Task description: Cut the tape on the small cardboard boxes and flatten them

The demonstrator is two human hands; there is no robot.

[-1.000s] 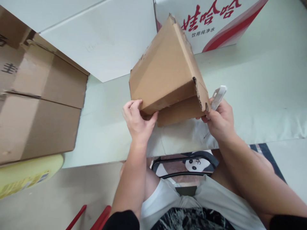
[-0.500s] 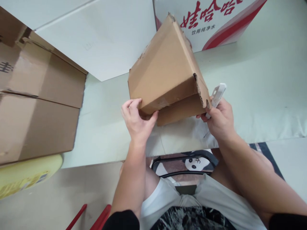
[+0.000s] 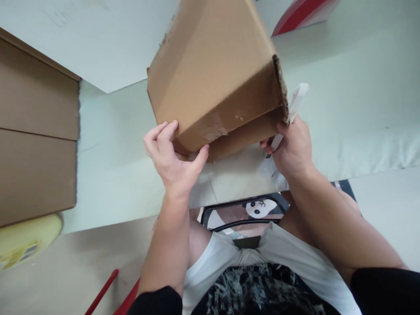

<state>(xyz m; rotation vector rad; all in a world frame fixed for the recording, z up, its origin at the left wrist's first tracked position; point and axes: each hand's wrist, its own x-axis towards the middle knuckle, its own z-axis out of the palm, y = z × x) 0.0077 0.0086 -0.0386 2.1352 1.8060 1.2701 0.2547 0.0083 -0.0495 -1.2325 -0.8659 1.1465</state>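
Cardboard box [image 3: 213, 65] straight ahead of both hands, tilted over the pale green tabletop [image 3: 348, 105]; it reaches away from the person and out through the top of the view, so which side is longest I cannot tell; its near edge slants from close by the left hand [image 3: 173, 164] up and away to the corner by the right hand [image 3: 293, 144]; both hands are at the box, the left at its near-left corner, gripping with fingers over the upper face and thumb at the near face, just beside a strip of tape [image 3: 215, 129]; the right is closed round a slim white tool [image 3: 299, 98], its thumb by the torn corner, with a lower flap [image 3: 249, 135] between the hands; as for lettering, none can be read: the white carton [image 3: 305, 15] shows only a red swoosh, the yellow container [image 3: 33, 236] a blurred label, the large white box [image 3: 98, 39] faint marks
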